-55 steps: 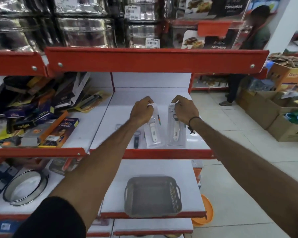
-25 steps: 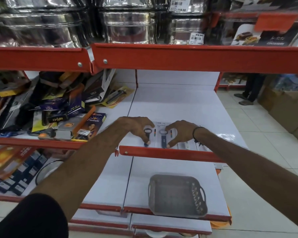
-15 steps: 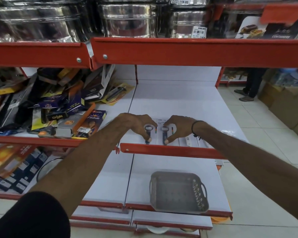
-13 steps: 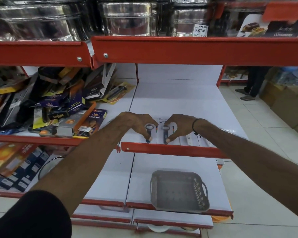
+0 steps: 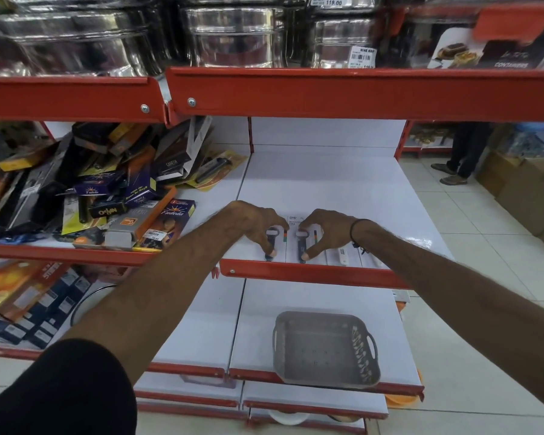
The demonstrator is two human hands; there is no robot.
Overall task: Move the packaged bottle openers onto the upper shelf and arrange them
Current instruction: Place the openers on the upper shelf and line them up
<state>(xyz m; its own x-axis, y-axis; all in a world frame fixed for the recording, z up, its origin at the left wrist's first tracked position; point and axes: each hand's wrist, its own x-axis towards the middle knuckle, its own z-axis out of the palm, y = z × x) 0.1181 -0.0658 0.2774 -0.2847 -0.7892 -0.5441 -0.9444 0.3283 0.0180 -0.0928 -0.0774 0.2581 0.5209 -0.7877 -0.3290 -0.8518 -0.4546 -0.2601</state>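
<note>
Several packaged bottle openers lie flat in a row near the front lip of the white upper shelf (image 5: 327, 186). My left hand (image 5: 258, 224) pinches a pack with a dark-handled opener (image 5: 270, 243), thumb at its lower end. Beside it my right hand (image 5: 325, 230) grips a second dark-handled pack (image 5: 301, 246) the same way. To the right lie two white-handled packs (image 5: 343, 255), partly hidden under my right wrist. All packs rest on the shelf surface.
An empty grey plastic basket (image 5: 324, 348) sits on the lower shelf. A heap of boxed goods (image 5: 107, 189) fills the shelf bay to the left. Steel pots (image 5: 233, 36) stand above. A person (image 5: 465, 152) and cardboard boxes (image 5: 528, 189) are at the right.
About two seconds ago my hands set down the two white-handled packs farther back; now they have shifted left onto the two dark-handled packs at the front edge and hardly move.
</note>
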